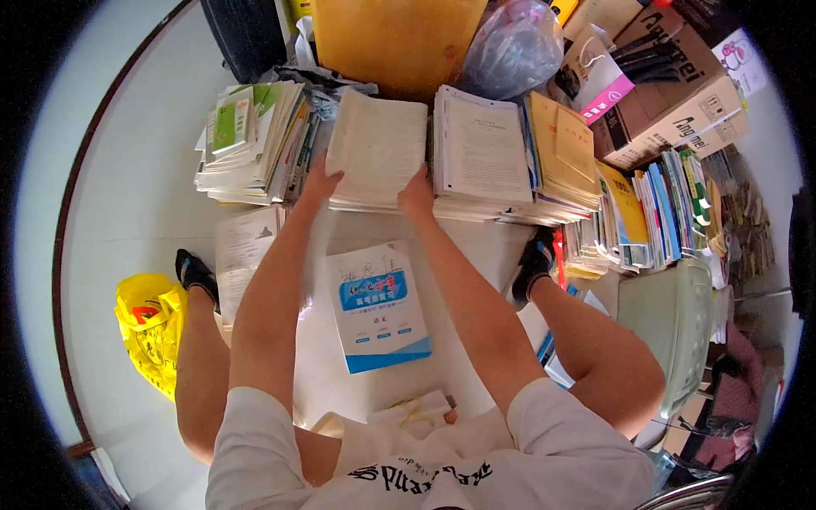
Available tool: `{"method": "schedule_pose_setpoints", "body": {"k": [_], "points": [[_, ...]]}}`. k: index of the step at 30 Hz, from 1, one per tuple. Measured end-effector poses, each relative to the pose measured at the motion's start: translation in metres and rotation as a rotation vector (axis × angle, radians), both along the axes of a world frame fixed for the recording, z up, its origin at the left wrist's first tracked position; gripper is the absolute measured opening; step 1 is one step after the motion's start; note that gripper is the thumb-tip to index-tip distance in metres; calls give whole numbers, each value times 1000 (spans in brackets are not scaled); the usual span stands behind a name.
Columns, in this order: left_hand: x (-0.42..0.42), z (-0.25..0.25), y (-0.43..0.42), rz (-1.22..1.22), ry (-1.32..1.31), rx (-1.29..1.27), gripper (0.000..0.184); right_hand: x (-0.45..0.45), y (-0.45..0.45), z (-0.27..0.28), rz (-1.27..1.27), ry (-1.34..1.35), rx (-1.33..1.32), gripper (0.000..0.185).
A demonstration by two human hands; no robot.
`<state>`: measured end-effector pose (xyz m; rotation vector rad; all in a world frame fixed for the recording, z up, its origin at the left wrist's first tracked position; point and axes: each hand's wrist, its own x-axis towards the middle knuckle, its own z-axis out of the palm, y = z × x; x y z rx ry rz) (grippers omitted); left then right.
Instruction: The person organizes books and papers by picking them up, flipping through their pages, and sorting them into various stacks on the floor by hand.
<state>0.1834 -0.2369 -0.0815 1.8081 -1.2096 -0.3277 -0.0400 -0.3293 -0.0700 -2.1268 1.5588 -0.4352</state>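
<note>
A thick stack of cream-coloured paper (pixel 378 136) stands in the row of piles in front of me. My left hand (pixel 322 180) grips its near left corner, and my right hand (pixel 416 195) grips its near right side. The fingers are partly hidden along the stack's edges. Right beside it is a pile of printed sheets (pixel 482 144). On the left sits a pile of books and papers (pixel 255 140) with a green-and-white booklet on top. Between my forearms a white-and-blue book (pixel 379 306) lies flat on the floor.
A yellow plastic bag (pixel 151 327) lies at left, near loose printed sheets (pixel 242 255). Brown envelopes (pixel 561 140) and upright books (pixel 667 208) continue the row rightwards. Behind are a stuffed clear plastic bag (pixel 516 47) and a cardboard box (pixel 671 93). A pale green plastic stool (pixel 667 323) stands at right.
</note>
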Motion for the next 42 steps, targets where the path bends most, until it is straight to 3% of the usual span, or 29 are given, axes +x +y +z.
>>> {"method": "schedule_pose_setpoints", "body": {"k": [3,5,8,10,13,14,15,16,17,19,21,22,26,31,33,36,42], "points": [[12,-26,-17,-13,30,28,70,-2,10,-10,-39,-157,-227,71],[4,-28,-8,-3,67,92,71,-5,19,3,-18,-149,-114,80],[-16,-2,-3,51,22,115,71,1,20,-5,-80,-167,-240,78],[-29,6,3,243,-303,368,69,0,26,3,-73,-152,-247,80],[-46,40,27,275,-396,511,66,-13,34,2,-58,-200,-195,82],[-47,46,27,277,-404,507,66,-16,36,-1,-46,-264,-136,83],[-46,49,28,265,-455,303,63,-21,45,6,-44,-273,-138,83],[-51,73,31,251,-507,95,60,-28,60,15,-58,-277,-90,84],[-56,99,29,104,-111,-69,53,-34,77,25,-72,-287,-47,84],[-114,235,50,-184,557,-398,38,-47,114,-2,-76,-288,-314,70],[-156,350,93,-416,388,-617,38,-58,141,-27,-98,-287,-315,71],[-157,384,113,-499,347,-697,54,-65,156,-28,-99,-294,-323,71],[-166,446,179,-606,100,-801,52,-83,201,-27,-134,-407,-133,66],[-188,464,223,-617,-31,-805,49,-90,233,-12,-80,-408,-120,62],[-190,463,236,-604,-57,-815,48,-93,239,-2,-61,-480,-40,51],[-187,465,251,-596,-91,-829,47,-96,244,-4,-30,-390,-69,60],[-179,466,270,-591,-119,-838,44,-100,247,-15,-1,-380,-112,57]]}}
